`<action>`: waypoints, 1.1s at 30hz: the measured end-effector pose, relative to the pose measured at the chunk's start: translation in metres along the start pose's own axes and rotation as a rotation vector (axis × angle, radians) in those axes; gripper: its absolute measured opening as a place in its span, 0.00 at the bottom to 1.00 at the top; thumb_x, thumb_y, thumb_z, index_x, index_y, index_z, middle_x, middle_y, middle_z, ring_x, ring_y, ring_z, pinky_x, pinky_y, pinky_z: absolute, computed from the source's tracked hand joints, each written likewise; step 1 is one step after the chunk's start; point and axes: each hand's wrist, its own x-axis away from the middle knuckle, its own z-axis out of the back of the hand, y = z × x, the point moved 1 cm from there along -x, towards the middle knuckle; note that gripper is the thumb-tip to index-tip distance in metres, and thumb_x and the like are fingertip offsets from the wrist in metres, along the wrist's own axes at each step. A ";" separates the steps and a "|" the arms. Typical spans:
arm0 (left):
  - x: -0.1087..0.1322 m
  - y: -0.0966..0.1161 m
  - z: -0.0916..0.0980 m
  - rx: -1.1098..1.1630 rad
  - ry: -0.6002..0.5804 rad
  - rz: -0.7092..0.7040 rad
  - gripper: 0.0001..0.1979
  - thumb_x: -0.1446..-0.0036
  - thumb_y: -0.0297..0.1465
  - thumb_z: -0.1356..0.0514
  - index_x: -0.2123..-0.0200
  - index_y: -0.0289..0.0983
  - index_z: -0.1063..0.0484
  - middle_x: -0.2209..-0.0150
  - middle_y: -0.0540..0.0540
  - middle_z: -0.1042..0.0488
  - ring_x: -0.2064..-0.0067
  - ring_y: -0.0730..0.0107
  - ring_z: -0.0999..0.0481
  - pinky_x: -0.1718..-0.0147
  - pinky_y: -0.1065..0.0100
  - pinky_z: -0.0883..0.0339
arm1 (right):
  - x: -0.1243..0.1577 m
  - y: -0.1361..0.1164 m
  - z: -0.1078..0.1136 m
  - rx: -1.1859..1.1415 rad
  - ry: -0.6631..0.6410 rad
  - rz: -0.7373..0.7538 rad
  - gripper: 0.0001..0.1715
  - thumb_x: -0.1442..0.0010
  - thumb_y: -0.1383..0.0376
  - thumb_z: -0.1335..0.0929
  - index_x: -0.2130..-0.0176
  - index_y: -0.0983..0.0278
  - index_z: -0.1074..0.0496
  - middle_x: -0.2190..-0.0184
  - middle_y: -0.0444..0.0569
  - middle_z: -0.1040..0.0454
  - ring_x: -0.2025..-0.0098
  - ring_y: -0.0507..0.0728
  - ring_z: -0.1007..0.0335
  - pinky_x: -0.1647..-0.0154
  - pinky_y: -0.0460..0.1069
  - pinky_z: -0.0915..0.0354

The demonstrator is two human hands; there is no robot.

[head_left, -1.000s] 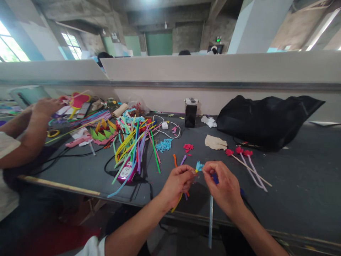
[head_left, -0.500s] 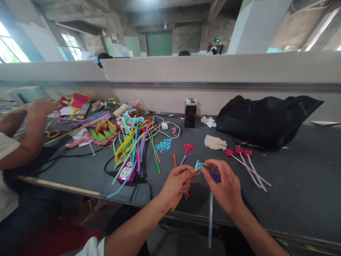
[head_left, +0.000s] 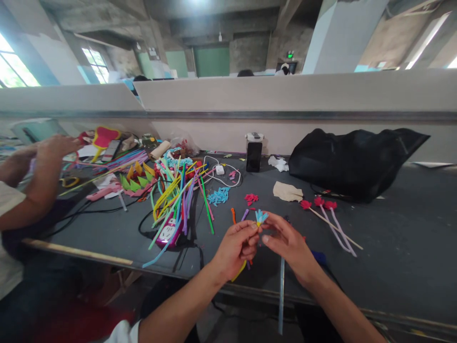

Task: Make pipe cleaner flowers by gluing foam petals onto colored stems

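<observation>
In the head view, across one dark table (head_left: 403, 247), the left hand (head_left: 236, 248) pinches one blue flower (head_left: 262, 217), the clock's centre, by its yellow base; the right hand's (head_left: 294, 248) thumb and fingers stand parted beside it. Three red flowers (head_left: 319, 202) lie near three o'clock, one blue pile (head_left: 219, 196) at ten.

Ahead of you, a pale partition (head_left: 285, 97) runs behind the tabletop (head_left: 396, 238). To your right slumps a black bag (head_left: 357, 164), with crumpled white tissue (head_left: 277, 164) just beside it. Farther left you have a dark phone (head_left: 253, 158) standing upright before a white-topped container (head_left: 254, 137), then a white charger (head_left: 220, 169). A purple-edged power strip (head_left: 167, 233) lies nearer you.
</observation>
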 end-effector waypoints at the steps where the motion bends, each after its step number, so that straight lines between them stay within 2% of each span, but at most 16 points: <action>1: 0.000 0.000 0.000 -0.003 -0.002 0.001 0.10 0.47 0.35 0.37 0.69 0.33 0.32 0.83 0.58 0.43 0.85 0.86 0.53 0.85 0.75 0.64 | 0.000 -0.002 -0.002 -0.038 -0.050 -0.013 0.25 0.45 0.60 0.31 0.49 0.62 0.33 0.51 0.54 0.27 0.50 0.59 0.30 0.55 0.54 0.31; 3: 0.001 0.000 -0.001 -0.014 -0.011 0.006 0.11 0.47 0.35 0.37 0.69 0.33 0.32 0.84 0.58 0.43 0.85 0.86 0.53 0.85 0.75 0.64 | 0.001 -0.005 -0.006 -0.100 -0.120 -0.039 0.19 0.44 0.60 0.31 0.52 0.62 0.30 0.54 0.52 0.25 0.51 0.58 0.29 0.52 0.54 0.32; 5: 0.002 0.001 -0.002 -0.025 -0.014 0.011 0.11 0.47 0.35 0.37 0.70 0.33 0.32 0.84 0.58 0.43 0.86 0.86 0.53 0.85 0.75 0.65 | 0.002 -0.005 -0.007 -0.100 -0.131 -0.051 0.15 0.43 0.58 0.31 0.57 0.63 0.28 0.60 0.50 0.24 0.56 0.57 0.27 0.53 0.54 0.32; 10: 0.002 0.003 -0.001 -0.054 0.022 -0.007 0.12 0.48 0.36 0.37 0.70 0.34 0.33 0.83 0.57 0.42 0.85 0.87 0.53 0.85 0.75 0.66 | 0.001 -0.001 -0.001 0.100 0.049 0.022 0.11 0.45 0.57 0.30 0.65 0.62 0.24 0.68 0.46 0.23 0.67 0.55 0.27 0.65 0.48 0.31; 15: 0.000 0.001 0.004 -0.046 0.041 -0.024 0.11 0.47 0.36 0.38 0.69 0.34 0.32 0.82 0.57 0.42 0.85 0.87 0.54 0.85 0.75 0.66 | 0.007 -0.005 0.008 0.147 0.176 0.076 0.12 0.42 0.58 0.32 0.69 0.63 0.25 0.80 0.42 0.31 0.78 0.50 0.37 0.76 0.45 0.39; 21: -0.002 0.003 0.007 -0.026 0.049 -0.047 0.13 0.49 0.38 0.36 0.69 0.34 0.32 0.81 0.57 0.43 0.85 0.86 0.54 0.85 0.75 0.64 | 0.013 -0.004 0.020 -0.172 0.343 0.195 0.09 0.41 0.59 0.32 0.64 0.62 0.27 0.77 0.43 0.34 0.77 0.51 0.39 0.77 0.47 0.40; 33: -0.003 0.006 0.008 -0.012 0.050 -0.049 0.13 0.48 0.38 0.36 0.68 0.34 0.32 0.81 0.58 0.42 0.84 0.86 0.53 0.86 0.76 0.64 | 0.011 -0.017 0.036 -0.495 0.523 0.242 0.08 0.38 0.61 0.34 0.67 0.62 0.29 0.77 0.42 0.39 0.74 0.49 0.41 0.77 0.45 0.44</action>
